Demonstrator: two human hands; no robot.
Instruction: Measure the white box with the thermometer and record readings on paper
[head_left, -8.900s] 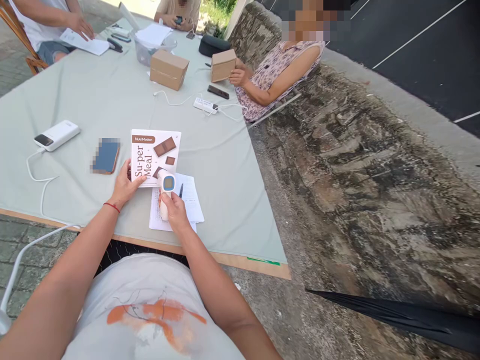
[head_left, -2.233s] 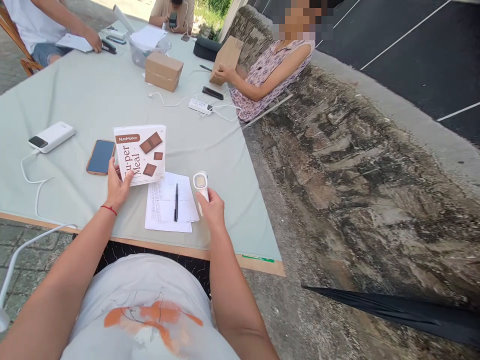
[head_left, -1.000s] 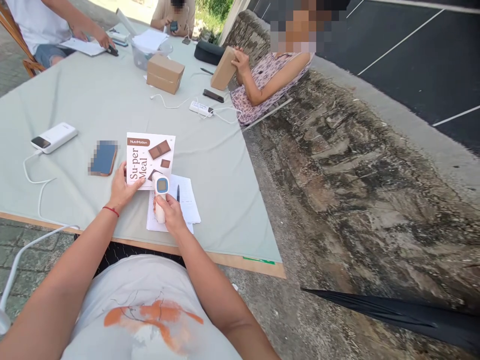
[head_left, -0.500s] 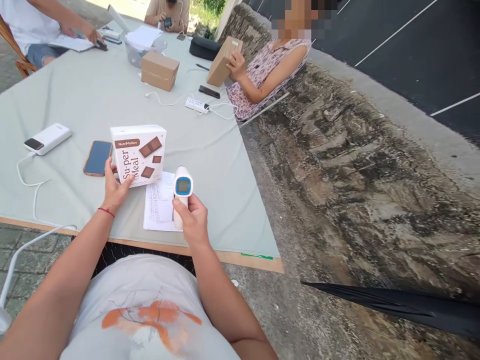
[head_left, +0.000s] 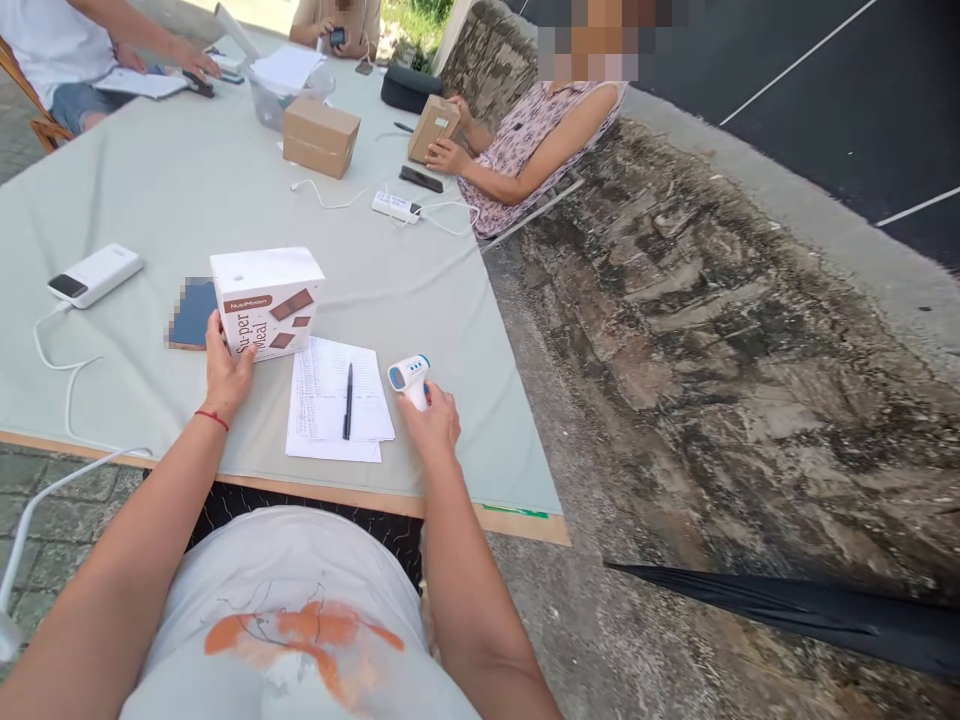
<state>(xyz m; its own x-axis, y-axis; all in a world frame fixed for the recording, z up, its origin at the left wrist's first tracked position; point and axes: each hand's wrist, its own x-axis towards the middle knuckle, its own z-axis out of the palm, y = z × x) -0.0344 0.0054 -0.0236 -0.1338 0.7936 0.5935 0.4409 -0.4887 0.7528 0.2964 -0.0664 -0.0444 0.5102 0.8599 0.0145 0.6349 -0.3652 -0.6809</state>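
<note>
My left hand (head_left: 229,368) grips the lower left corner of a white box (head_left: 274,290) printed with chocolate pieces and "Su-per Meal"; the box is tilted so its top shows. Behind the box lies a phone (head_left: 193,315), partly covered and blurred. My right hand (head_left: 433,420) is closed round the handle of a white and blue infrared thermometer (head_left: 409,375), held over the right side of the table. Between my hands, printed sheets (head_left: 319,400) lie on the cloth with a black pen (head_left: 348,402) on top.
A white power bank (head_left: 96,276) with a cable lies at left on the table (head_left: 150,390). Farther back are a cardboard box (head_left: 321,138), a plastic bin (head_left: 271,105), a black case (head_left: 411,90) and another phone (head_left: 421,179). A person at right holds a small carton (head_left: 433,130); two others sit beyond.
My right hand has moved right with the thermometer and turned it, uncovering the pen and sheets. The white box has shifted slightly left and tipped. The person at right has lowered and turned their carton.
</note>
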